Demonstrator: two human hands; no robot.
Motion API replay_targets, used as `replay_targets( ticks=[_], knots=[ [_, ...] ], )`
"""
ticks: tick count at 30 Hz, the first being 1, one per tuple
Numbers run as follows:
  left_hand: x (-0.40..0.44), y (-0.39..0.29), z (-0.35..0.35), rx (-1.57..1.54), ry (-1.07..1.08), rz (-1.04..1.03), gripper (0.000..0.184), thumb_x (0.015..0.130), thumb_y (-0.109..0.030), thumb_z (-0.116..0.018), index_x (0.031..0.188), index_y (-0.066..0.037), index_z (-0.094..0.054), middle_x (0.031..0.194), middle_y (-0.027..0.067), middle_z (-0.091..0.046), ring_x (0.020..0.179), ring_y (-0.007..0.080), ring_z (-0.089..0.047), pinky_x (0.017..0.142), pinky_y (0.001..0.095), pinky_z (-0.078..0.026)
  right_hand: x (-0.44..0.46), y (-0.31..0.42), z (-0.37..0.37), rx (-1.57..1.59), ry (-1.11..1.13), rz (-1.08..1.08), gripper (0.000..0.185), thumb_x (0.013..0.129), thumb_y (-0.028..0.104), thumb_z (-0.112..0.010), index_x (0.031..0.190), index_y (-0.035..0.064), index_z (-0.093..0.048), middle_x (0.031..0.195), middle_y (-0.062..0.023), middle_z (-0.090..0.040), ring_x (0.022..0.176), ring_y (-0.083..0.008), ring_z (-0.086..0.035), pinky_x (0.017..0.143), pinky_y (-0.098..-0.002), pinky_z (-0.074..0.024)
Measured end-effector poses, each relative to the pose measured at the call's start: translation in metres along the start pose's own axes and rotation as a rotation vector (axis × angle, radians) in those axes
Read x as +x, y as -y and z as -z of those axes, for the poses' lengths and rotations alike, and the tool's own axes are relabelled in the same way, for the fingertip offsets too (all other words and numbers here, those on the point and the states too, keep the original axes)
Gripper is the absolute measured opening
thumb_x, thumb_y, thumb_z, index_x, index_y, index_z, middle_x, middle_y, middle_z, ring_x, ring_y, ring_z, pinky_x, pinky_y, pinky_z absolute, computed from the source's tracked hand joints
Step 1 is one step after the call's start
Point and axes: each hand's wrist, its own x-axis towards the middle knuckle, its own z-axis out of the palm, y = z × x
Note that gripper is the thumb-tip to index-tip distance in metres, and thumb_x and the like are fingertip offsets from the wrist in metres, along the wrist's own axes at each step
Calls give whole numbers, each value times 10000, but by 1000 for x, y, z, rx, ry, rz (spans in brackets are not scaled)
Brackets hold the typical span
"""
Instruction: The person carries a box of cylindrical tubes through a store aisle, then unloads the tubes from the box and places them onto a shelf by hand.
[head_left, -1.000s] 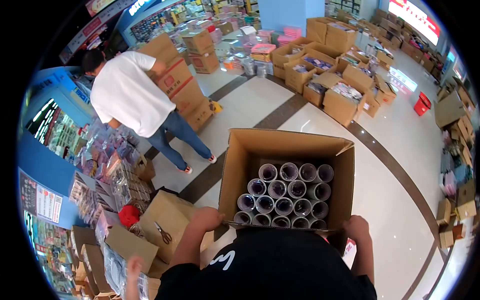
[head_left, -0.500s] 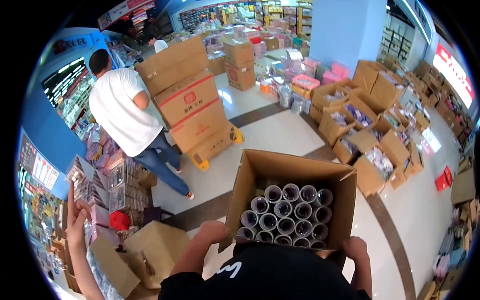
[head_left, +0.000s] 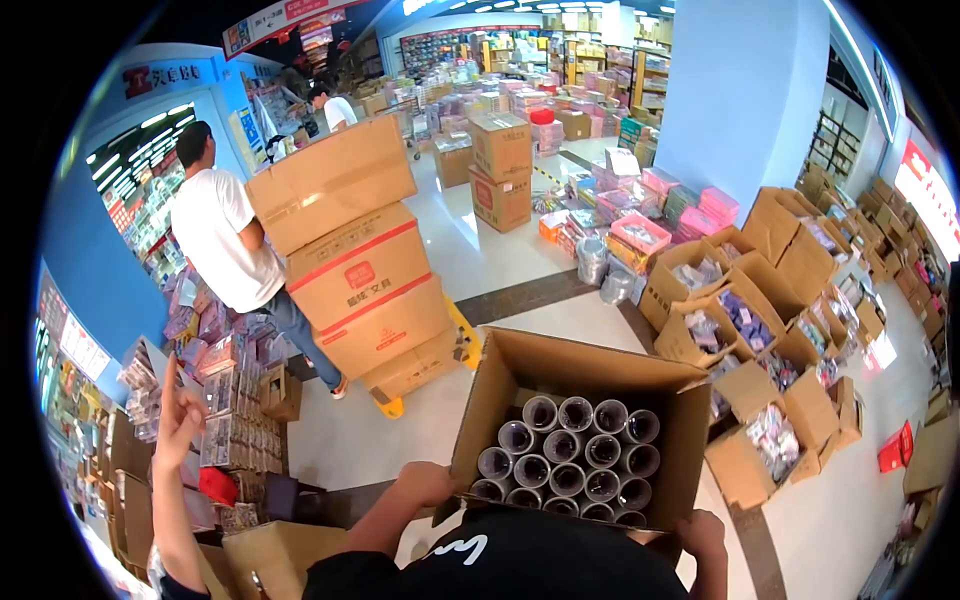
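Observation:
In front of my chest, an open cardboard box (head_left: 583, 356) is held between my two hands. Rows of clear plastic tubes (head_left: 566, 480) stand upright inside it, their round ends facing up. My left hand (head_left: 426, 484) is closed at the box's near left corner. At the near right corner, my right hand (head_left: 702, 534) is curled against the cardboard; the fingertips of both hands are hidden. Below the box shows my black shirt (head_left: 400, 578) with a white mark.
Another person's hand (head_left: 178, 415) points upward at the left. A person in a white shirt (head_left: 222, 235) stands beside stacked cartons (head_left: 372, 275) on a yellow pallet truck (head_left: 462, 335). Open boxes of goods (head_left: 745, 320) line the right, near a blue pillar (head_left: 735, 100).
The view has tilted up and shifted. The carton stack looks closer and larger, with the white-shirted person now partly behind it. The tube box remains in my hands.

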Motion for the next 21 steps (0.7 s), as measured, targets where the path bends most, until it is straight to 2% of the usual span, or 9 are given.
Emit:
replay_targets(
  ticks=[2,4,6,12,16,21],
  knots=[
    [48,-3,22,11,-9,-46,517,965,-479,-439,954,-61,-741,995,180,-710,964,365,-666,842,490,-510,82,-3,8,-18,-37,93,487,862,467,-570,816,6,-720,863,-226,-697,859,-397,-675,775,-477,-529],
    [76,-22,57,-3,-5,-4,513,971,-469,-431,956,-62,-742,1000,180,-710,968,368,-664,843,485,-509,155,1,26,-39,-59,146,480,859,463,-575,810,7,-717,860,-224,-696,857,-399,-674,775,-481,-530],
    [90,-30,89,-8,20,117,479,975,-444,-423,1009,-85,-738,1071,142,-711,1020,346,-660,859,468,-512,198,23,72,-37,-16,177,484,840,449,-576,818,-15,-713,876,-260,-682,876,-427,-665,780,-495,-527],
    [140,-44,180,-74,-42,244,511,971,-462,-400,991,-83,-742,1042,144,-717,991,354,-666,860,467,-511,339,64,146,-53,19,284,503,844,471,-602,857,-17,-723,915,-255,-690,897,-427,-666,810,-485,-526],
    [190,-37,204,-125,7,282,521,963,-473,-417,982,-64,-740,1025,161,-713,1006,346,-661,859,464,-508,418,102,173,-72,-1,325,480,848,459,-611,883,-5,-730,926,-247,-694,895,-424,-669,817,-484,-526],
    [294,-4,228,-231,-5,314,535,966,-485,-421,986,-53,-737,1031,177,-707,1003,350,-660,852,469,-506,532,179,211,-208,37,423,397,839,372,-552,855,23,-741,911,-227,-700,887,-402,-673,828,-491,-524]
  ],
)
